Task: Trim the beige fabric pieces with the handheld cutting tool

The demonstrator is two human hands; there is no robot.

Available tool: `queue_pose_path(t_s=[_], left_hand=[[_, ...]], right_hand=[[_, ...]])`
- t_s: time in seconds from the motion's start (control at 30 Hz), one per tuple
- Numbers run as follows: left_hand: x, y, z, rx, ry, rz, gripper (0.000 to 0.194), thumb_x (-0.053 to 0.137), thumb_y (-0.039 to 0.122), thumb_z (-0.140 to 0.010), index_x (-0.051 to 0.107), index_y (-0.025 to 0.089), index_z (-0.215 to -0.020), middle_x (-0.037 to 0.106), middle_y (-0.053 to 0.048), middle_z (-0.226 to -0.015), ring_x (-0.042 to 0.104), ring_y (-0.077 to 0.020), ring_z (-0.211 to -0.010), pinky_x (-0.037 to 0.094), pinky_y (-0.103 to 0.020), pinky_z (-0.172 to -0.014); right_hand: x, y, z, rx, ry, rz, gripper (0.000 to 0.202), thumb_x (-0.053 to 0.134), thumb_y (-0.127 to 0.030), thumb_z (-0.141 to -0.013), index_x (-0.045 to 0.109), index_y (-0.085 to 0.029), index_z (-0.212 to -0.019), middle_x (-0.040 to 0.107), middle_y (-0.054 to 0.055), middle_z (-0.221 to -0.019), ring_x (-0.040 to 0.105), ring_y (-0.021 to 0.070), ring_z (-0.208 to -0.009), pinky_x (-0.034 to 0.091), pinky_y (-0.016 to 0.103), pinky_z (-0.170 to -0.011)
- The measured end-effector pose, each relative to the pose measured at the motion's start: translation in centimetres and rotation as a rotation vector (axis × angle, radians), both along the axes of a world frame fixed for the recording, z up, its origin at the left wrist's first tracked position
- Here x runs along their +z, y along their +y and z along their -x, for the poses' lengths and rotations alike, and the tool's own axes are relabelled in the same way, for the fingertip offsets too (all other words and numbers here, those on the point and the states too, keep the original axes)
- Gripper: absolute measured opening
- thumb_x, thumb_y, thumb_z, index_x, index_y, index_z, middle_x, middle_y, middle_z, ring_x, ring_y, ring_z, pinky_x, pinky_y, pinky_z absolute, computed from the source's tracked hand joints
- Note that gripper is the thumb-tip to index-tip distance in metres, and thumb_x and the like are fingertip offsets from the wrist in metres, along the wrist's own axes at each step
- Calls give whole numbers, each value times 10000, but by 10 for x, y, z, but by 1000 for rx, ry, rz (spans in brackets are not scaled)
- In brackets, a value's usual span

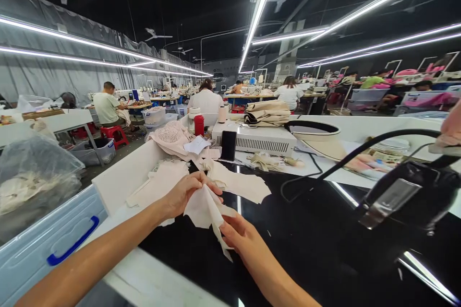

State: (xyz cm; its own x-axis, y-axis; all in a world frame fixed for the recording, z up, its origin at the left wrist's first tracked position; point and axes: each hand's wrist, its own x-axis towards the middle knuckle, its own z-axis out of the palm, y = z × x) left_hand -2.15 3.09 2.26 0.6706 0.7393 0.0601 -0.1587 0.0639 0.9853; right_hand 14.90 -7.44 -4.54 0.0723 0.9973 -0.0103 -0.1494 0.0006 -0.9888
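Between my hands hangs a cream fabric piece [203, 208], partly folded, above the glossy black tabletop [295, 240]. My left hand [189, 192] pinches its upper edge. Lower down on the right side, my right hand [239, 232] grips the same piece between thumb and fingers. Another cream fabric piece [248, 183] lies flat just beyond my hands. To the left, more cut fabric pieces [162, 182] rest in a loose pile. Lace-patterned beige fabric [171, 136] sits behind them.
A dark machine [406, 196] with a thick black cable [356, 156] stands at right. Behind the work area are a phone [228, 146], a red bottle [199, 125], a white vented box [257, 140] and a sun visor [317, 136]. A blue-handled bin [54, 235] is at left. Several people sit farther off.
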Motion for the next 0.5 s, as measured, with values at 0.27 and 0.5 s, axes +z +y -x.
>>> queue_pose_path(t_s=[0.27, 0.5], left_hand=[[-13, -3, 1, -5, 138, 12, 191, 639, 342, -691, 502, 215, -732, 643, -29, -794, 558, -161, -685, 423, -267, -617], [-24, -17, -6, -131, 321, -26, 535, 696, 689, -807, 659, 183, -977, 637, -12, -824, 518, -140, -673, 365, -251, -615]], right_hand=[[20, -10, -10, -67, 122, -12, 529, 863, -735, -733, 764, -232, -863, 707, 10, -857, 623, 203, -867, 538, 307, -829], [30, -25, -11, -106, 75, 70, 619, 832, -804, -704, 638, -224, -793, 551, -37, -729, 446, 135, -671, 374, 230, -551]])
